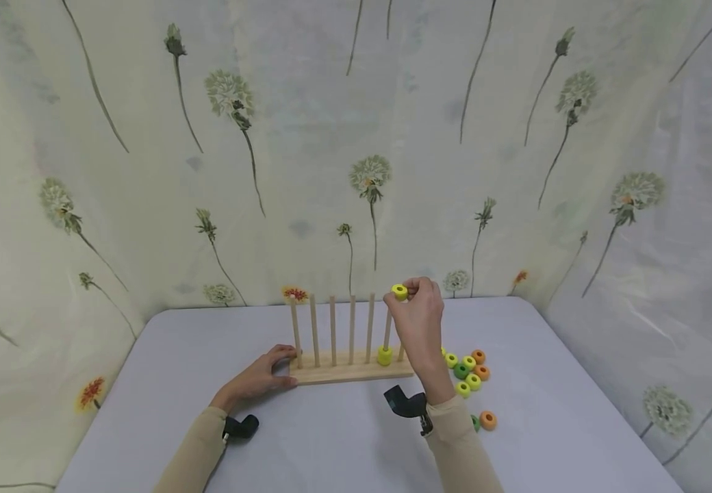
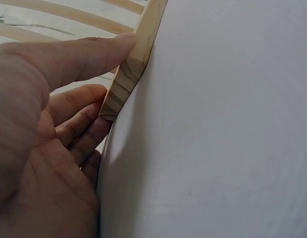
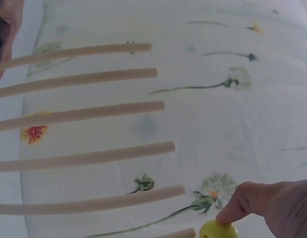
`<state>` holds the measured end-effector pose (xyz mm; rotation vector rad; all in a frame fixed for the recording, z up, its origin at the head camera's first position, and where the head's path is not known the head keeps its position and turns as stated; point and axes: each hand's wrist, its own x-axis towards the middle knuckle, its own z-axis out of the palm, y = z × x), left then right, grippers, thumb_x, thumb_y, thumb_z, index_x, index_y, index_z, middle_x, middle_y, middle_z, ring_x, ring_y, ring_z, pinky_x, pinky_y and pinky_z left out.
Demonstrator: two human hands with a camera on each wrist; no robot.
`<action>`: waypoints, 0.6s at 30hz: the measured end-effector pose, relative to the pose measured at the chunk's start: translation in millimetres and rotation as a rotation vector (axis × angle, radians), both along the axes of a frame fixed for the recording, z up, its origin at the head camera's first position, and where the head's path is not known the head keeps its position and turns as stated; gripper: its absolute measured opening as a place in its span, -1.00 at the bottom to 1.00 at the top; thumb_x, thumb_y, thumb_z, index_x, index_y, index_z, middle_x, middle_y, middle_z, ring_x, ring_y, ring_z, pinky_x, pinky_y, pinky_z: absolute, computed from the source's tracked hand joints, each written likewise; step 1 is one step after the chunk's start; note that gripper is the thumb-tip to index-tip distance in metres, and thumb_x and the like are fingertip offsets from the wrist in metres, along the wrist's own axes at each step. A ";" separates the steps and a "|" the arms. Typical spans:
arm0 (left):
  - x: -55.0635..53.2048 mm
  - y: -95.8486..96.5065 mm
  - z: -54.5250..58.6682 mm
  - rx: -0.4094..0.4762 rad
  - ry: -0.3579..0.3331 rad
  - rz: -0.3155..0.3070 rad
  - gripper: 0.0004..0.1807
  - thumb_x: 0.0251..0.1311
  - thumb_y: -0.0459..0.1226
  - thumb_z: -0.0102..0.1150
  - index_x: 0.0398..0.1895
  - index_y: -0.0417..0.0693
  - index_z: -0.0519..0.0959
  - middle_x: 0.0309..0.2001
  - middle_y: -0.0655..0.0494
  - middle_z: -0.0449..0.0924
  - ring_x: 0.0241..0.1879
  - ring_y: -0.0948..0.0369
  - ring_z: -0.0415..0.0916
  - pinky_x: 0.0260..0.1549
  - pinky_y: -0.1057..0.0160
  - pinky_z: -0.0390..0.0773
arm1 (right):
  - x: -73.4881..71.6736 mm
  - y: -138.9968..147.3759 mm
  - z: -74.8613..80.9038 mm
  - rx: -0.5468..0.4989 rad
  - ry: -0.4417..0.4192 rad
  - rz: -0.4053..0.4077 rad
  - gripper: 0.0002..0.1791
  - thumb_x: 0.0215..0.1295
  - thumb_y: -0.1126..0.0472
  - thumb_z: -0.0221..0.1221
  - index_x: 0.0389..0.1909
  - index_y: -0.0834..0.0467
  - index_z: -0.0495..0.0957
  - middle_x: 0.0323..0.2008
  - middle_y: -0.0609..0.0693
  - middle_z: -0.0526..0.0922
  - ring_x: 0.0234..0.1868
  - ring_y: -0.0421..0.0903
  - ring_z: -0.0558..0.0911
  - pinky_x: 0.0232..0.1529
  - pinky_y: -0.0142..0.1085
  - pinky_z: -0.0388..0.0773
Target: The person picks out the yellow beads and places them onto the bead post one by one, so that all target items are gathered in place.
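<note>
Beige sleeves (image 1: 462, 445), black wrist cameras (image 1: 404, 402)

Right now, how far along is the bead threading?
Early on, it seems. Done: yellow bead or beads sit at the foot of one peg. In hand: the right hand pinches another yellow bead by that peg's top; the left hand holds the rack. Remaining: loose beads to the right, and five bare pegs.

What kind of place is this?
Probably an indoor tabletop play spot: there's a pale table, a flowery sheet hanging behind it, and a wooden peg rack with colourful beads.
</note>
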<state>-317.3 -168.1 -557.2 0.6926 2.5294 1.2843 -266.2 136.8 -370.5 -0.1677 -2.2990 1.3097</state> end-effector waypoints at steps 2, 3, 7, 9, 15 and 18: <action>0.4 -0.3 -0.2 -0.002 0.001 0.008 -0.29 0.08 -0.06 0.38 0.31 -0.03 0.40 0.37 0.04 0.25 0.45 -0.07 0.05 0.37 -0.21 0.07 | -1.0 0.0 1.9 0.009 0.008 0.005 -0.64 0.15 0.17 0.24 -0.09 0.26 0.46 -0.12 0.12 0.44 -0.09 0.03 0.48 -0.11 -0.16 0.51; 0.6 -0.4 -0.5 -0.003 0.004 0.009 -0.30 0.08 -0.06 0.38 0.31 -0.02 0.41 0.37 0.04 0.25 0.45 -0.07 0.05 0.37 -0.21 0.06 | -1.5 0.0 2.9 0.008 0.011 0.008 -0.64 0.14 0.17 0.24 -0.09 0.25 0.46 -0.13 0.11 0.44 -0.10 0.02 0.48 -0.11 -0.17 0.51; 0.4 -0.4 -1.8 0.003 0.004 0.012 -0.30 0.07 -0.07 0.39 0.30 -0.03 0.42 0.37 0.03 0.26 0.46 -0.07 0.04 0.38 -0.22 0.05 | -4.6 -0.1 3.7 0.005 0.015 0.014 -0.64 0.13 0.18 0.25 -0.09 0.27 0.48 -0.13 0.12 0.46 -0.10 0.02 0.49 -0.08 -0.16 0.53; 0.1 0.1 -2.3 0.004 0.003 0.010 -0.30 0.07 -0.07 0.39 0.29 -0.03 0.42 0.37 0.03 0.25 0.46 -0.07 0.04 0.38 -0.21 0.05 | -6.1 -0.4 2.7 0.001 0.014 0.016 -0.64 0.13 0.19 0.26 -0.09 0.27 0.48 -0.12 0.12 0.46 -0.09 0.02 0.50 -0.07 -0.16 0.54; -0.1 1.3 -3.2 0.002 0.002 0.015 -0.29 0.07 -0.06 0.38 0.29 -0.07 0.41 0.37 0.02 0.25 0.45 -0.09 0.04 0.37 -0.22 0.07 | -8.6 -1.3 0.1 0.013 0.021 0.011 -0.65 0.13 0.21 0.24 -0.10 0.28 0.48 -0.13 0.14 0.47 -0.10 0.03 0.50 -0.08 -0.16 0.54; 0.1 2.0 -2.9 -0.006 0.004 0.018 -0.29 0.07 -0.06 0.38 0.30 -0.07 0.41 0.37 0.02 0.24 0.45 -0.09 0.04 0.37 -0.21 0.06 | -9.2 -1.0 0.4 0.022 0.023 0.010 -0.66 0.14 0.22 0.24 -0.09 0.30 0.49 -0.13 0.16 0.47 -0.11 0.05 0.50 -0.09 -0.15 0.54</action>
